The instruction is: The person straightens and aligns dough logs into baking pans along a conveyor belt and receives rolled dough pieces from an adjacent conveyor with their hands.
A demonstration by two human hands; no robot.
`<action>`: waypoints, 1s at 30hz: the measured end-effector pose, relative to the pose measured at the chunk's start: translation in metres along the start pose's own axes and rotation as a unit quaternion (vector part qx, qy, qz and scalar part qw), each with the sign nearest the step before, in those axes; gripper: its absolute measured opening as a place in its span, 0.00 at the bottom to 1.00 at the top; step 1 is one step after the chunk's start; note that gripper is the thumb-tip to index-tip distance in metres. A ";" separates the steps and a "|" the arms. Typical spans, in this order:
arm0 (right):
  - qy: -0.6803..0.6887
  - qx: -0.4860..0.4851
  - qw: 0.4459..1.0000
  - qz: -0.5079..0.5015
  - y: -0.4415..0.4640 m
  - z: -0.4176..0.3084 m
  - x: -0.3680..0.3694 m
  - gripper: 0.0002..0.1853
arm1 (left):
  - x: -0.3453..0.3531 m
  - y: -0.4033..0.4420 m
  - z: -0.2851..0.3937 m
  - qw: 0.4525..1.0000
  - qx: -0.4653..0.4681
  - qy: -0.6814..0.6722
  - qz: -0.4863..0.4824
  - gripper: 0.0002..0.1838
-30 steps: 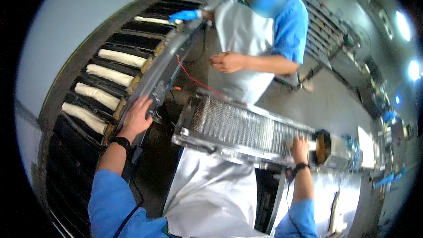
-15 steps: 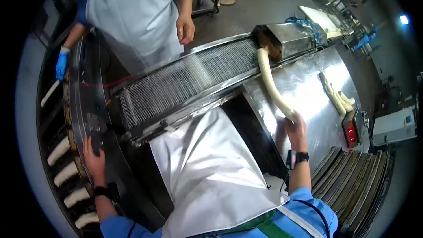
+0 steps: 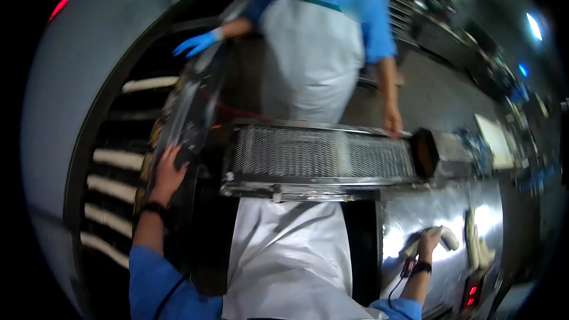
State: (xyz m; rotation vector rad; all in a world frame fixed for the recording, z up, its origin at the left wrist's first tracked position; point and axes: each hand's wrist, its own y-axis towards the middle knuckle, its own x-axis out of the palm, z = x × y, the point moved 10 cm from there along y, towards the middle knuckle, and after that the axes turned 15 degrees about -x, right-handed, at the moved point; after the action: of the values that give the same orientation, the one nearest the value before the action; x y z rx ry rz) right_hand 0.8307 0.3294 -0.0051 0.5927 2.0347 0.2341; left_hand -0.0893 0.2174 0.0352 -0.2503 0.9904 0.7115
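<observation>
To the left of the left hand (image 3: 169, 172), several pale rolls (image 3: 111, 188) lie side by side in dark slots. This hand has its fingers loosely spread on the metal rail (image 3: 179, 120), and I see nothing held in it. Between the two hands is the mesh belt (image 3: 284, 151), farther from the body than both.

The right hand (image 3: 428, 242) is closed from above around the middle of a curved dough (image 3: 449, 238), which is at the table (image 3: 394, 210). One end comes out to each side of the grip; the fingertips are not clear. The dough bends, so I judge it soft, rather light, perhaps a little sticky, and easy to dent or stretch. A wide, gentle hold near the middle seems best; pinching one end could pull it thin. Just right of this grip are smaller pieces (image 3: 472, 240), and nearer the body, a red display (image 3: 472, 291).
</observation>
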 end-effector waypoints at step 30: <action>0.602 -0.106 0.397 -0.685 -0.190 -0.705 0.135 0.33 | -0.090 0.092 -0.095 0.848 -0.169 -0.480 0.150 0.45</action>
State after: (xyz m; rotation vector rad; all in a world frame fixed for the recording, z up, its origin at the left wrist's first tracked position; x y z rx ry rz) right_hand 0.1130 0.2852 0.1794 -2.1482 2.8600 -0.2145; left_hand -0.2445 0.1998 0.0691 -0.0154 -0.0757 1.1383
